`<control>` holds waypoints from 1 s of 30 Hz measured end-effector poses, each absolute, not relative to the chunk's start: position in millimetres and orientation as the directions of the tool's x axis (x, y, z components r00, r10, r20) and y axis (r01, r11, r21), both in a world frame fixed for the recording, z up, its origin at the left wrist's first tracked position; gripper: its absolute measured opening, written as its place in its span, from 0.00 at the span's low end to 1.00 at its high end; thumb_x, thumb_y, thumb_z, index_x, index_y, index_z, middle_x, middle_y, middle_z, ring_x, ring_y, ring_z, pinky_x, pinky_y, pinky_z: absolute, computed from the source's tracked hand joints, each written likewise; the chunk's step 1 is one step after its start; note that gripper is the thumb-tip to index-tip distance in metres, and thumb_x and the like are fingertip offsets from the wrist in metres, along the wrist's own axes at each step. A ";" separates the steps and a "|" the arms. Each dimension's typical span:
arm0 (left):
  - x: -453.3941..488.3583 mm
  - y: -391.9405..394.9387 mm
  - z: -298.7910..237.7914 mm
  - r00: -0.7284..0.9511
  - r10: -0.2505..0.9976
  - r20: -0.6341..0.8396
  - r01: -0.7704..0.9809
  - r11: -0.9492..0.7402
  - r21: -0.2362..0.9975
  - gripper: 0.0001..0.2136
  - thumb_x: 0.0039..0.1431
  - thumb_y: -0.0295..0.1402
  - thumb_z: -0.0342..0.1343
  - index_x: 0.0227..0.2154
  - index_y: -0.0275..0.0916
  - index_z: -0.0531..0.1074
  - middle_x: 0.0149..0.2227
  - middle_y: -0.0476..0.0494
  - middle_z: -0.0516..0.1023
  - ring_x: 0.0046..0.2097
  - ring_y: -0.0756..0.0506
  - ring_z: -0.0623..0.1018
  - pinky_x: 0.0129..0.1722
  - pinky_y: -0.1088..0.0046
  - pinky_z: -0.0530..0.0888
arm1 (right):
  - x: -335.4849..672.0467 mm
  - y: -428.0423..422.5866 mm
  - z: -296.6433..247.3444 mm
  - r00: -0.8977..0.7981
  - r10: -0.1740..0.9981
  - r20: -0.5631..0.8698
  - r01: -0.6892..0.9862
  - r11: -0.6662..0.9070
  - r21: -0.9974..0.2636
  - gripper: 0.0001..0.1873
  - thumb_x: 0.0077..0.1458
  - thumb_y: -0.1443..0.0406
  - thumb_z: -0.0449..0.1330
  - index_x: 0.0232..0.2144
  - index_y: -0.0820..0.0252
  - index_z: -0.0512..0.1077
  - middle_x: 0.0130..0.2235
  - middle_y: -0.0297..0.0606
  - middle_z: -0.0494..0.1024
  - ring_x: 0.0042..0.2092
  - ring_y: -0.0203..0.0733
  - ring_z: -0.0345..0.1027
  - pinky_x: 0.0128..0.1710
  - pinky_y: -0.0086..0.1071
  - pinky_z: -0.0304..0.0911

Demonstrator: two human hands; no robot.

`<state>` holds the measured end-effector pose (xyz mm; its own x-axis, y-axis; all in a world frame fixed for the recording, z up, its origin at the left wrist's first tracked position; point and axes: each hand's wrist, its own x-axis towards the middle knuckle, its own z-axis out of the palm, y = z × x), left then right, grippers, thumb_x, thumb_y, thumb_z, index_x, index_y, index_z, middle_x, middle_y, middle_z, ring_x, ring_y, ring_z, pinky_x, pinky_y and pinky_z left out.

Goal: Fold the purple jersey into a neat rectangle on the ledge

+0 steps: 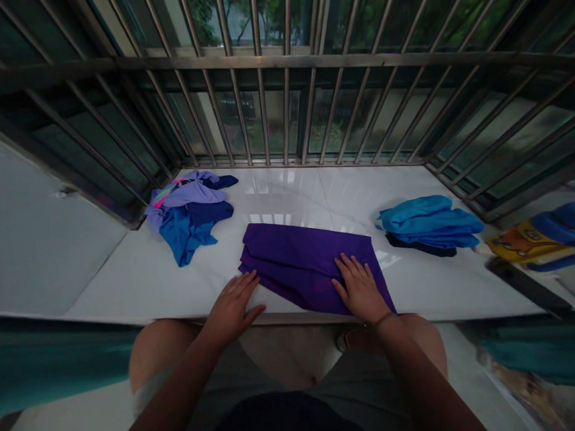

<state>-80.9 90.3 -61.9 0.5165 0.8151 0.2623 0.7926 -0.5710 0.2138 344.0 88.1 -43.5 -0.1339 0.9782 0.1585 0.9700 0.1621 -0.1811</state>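
A purple garment (298, 253), folded into a long flat piece, lies on the white tiled sill (287, 193) in front of me. My right hand (360, 287) rests flat on its right part, fingers spread. At the garment's lower left edge is my left hand (235, 305), its fingers stretched out and the tips touching or nearly touching the cloth. Neither hand grips anything. A slight crease runs along the middle of the cloth. Whether it is a shirt or trousers cannot be told.
Crumpled blue and lilac clothes (188, 206) lie at the left. On the right sits a pile of folded blue clothes (429, 220) over a dark piece. Beyond it are a yellow and blue item (533, 238) and a dark phone-like slab (528, 285). Metal window bars (286, 61) close off the back.
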 end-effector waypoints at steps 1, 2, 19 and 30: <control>-82.4 85.3 -61.9 0.518 0.812 0.268 0.795 -0.573 0.199 0.31 0.74 0.50 0.61 0.73 0.38 0.70 0.75 0.29 0.72 0.72 0.30 0.76 0.73 0.43 0.72 | 342.7 90.2 -45.8 -0.126 0.982 0.142 0.973 0.150 -0.175 0.31 0.78 0.54 0.54 0.75 0.59 0.69 0.78 0.52 0.67 0.78 0.65 0.60 0.77 0.68 0.55; -83.8 80.5 -61.4 0.520 0.809 0.275 0.798 -0.575 0.184 0.32 0.73 0.51 0.63 0.72 0.38 0.71 0.74 0.29 0.74 0.71 0.29 0.77 0.71 0.43 0.73 | 341.5 90.5 -47.4 -0.124 0.983 0.134 0.975 0.146 -0.169 0.31 0.78 0.54 0.53 0.75 0.59 0.69 0.78 0.52 0.67 0.78 0.65 0.60 0.77 0.68 0.55; -97.3 64.0 -60.9 0.506 0.808 0.301 0.796 -0.572 0.197 0.13 0.67 0.27 0.63 0.53 0.43 0.81 0.57 0.34 0.86 0.58 0.33 0.84 0.63 0.48 0.79 | 354.5 10.1 -48.5 -0.376 0.910 0.173 0.910 0.398 -0.115 0.37 0.64 0.74 0.60 0.72 0.50 0.74 0.73 0.44 0.76 0.71 0.55 0.73 0.70 0.51 0.68; -108.4 49.0 -30.4 0.552 0.807 0.208 0.720 -0.587 0.369 0.15 0.66 0.23 0.55 0.48 0.47 0.80 0.53 0.40 0.88 0.54 0.38 0.85 0.66 0.50 0.78 | 374.2 10.9 -0.3 -0.420 0.901 0.104 0.850 0.431 -0.303 0.21 0.66 0.73 0.57 0.53 0.52 0.83 0.51 0.42 0.88 0.52 0.50 0.82 0.58 0.44 0.77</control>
<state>-108.4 49.0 -30.4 0.5520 0.8075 0.2080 0.7201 -0.5874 0.3694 374.2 10.9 -0.3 -0.4202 0.9014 0.1039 0.8498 0.4311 -0.3033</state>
